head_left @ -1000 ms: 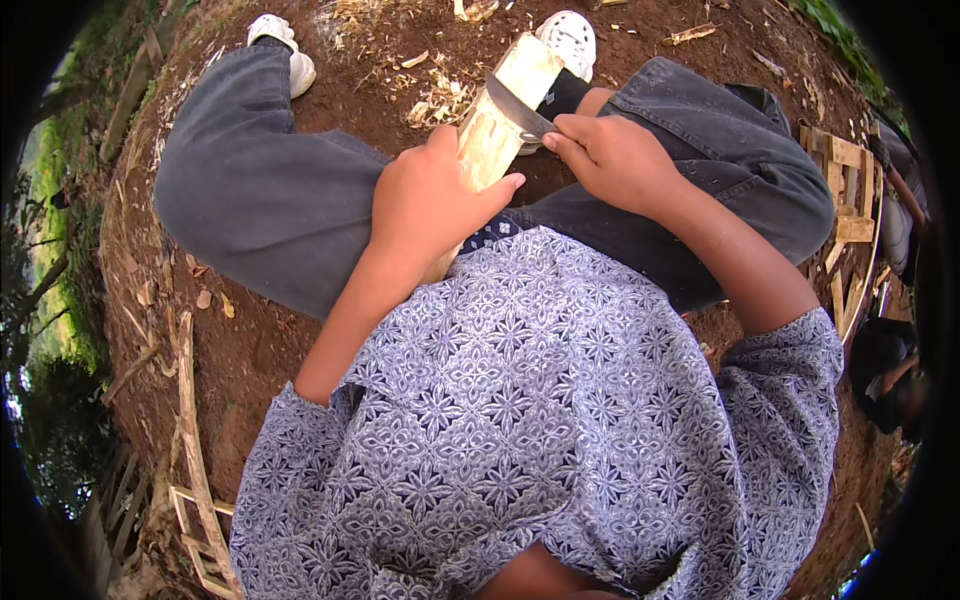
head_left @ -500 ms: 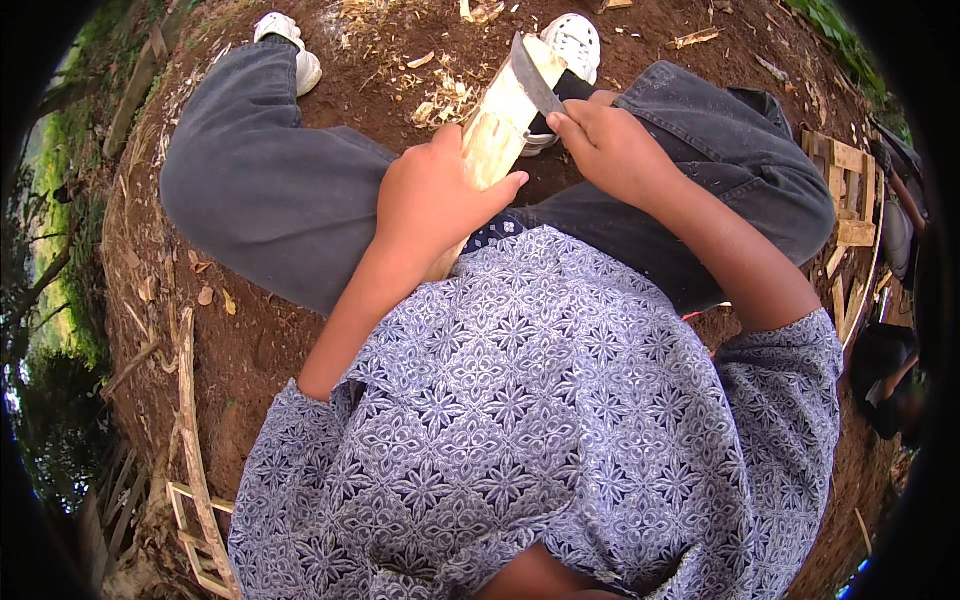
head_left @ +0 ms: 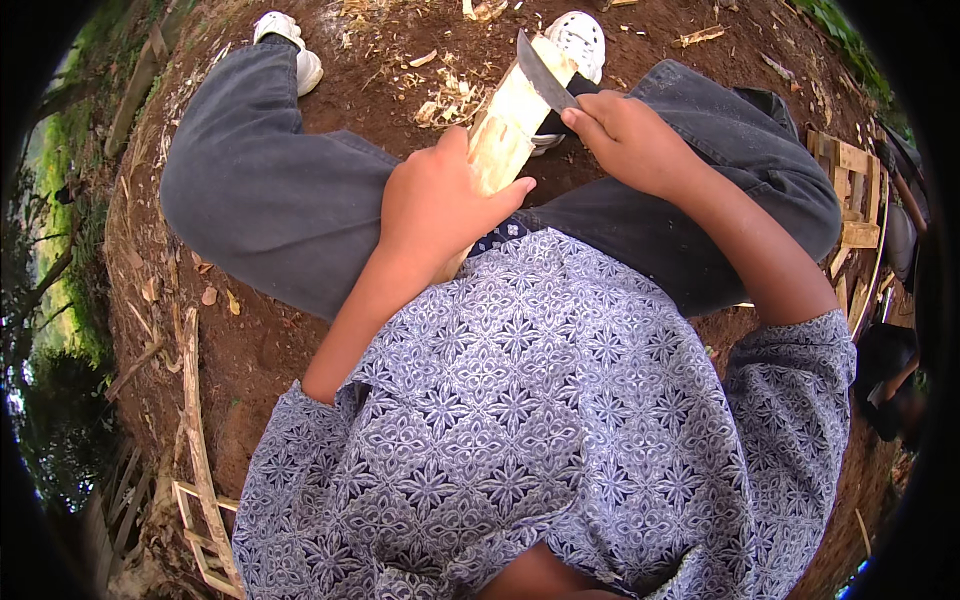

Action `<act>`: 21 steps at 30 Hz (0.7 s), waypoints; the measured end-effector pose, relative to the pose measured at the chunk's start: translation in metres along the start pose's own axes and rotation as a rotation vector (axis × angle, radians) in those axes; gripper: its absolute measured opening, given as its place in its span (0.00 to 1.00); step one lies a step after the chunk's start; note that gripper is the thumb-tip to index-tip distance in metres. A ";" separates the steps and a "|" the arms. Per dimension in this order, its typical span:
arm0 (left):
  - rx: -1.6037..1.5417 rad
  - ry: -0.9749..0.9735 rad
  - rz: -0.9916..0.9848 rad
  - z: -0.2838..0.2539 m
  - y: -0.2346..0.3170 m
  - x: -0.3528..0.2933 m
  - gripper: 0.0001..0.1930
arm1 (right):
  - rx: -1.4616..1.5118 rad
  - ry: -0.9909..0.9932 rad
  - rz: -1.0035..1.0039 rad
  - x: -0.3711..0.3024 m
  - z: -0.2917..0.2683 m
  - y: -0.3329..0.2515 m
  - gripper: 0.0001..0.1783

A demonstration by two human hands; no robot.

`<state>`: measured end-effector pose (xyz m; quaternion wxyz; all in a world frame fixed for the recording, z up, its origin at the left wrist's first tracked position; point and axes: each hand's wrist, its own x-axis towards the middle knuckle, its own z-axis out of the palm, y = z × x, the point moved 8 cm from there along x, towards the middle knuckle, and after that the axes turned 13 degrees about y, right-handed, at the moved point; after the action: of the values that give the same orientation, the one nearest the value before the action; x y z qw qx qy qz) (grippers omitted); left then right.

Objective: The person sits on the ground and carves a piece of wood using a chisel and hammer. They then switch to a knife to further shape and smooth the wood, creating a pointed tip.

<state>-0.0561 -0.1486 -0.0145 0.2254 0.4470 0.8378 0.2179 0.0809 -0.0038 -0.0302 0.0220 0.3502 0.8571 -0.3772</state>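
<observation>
L hand [head_left: 437, 198] is wrapped round wood billet [head_left: 502, 135], long axis running fwd & slightly R; R hand [head_left: 632, 142], nearer far end, grips knife [head_left: 543, 80], blade angled fwd-L.

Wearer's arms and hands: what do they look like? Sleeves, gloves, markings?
Left hand and right hand: no gloves. Forearms bare, no watch or bracelet visible. Loose short sleeves, blue-grey and white, dark star-like floral print. No cables seen.

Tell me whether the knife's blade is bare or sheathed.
Bare: the curved knife in the right hand shows uncovered grey metal, seen across the pale wood billet.
</observation>
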 end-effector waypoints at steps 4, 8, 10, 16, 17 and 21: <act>0.017 -0.020 -0.008 -0.002 0.004 -0.001 0.32 | 0.040 -0.017 0.000 -0.002 0.003 0.007 0.23; -0.019 0.004 -0.021 -0.008 0.006 0.000 0.32 | 0.114 -0.158 0.154 -0.001 -0.005 0.004 0.17; -0.028 0.000 -0.049 -0.011 0.006 0.001 0.32 | 0.286 -0.146 0.252 -0.006 -0.016 0.002 0.13; -0.034 -0.015 -0.087 -0.019 0.010 0.001 0.33 | 0.541 -0.121 0.155 -0.018 -0.047 0.005 0.27; -0.051 0.009 -0.063 -0.021 0.011 0.001 0.33 | 0.498 -0.093 0.187 -0.023 -0.051 -0.003 0.27; -0.005 0.010 -0.072 -0.028 0.013 -0.002 0.34 | 0.480 -0.165 0.246 -0.033 -0.052 -0.019 0.31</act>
<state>-0.0628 -0.1489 0.0158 0.2302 0.4148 0.8540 0.2138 0.1060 0.0023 0.0288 0.0539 0.4147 0.6898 -0.5910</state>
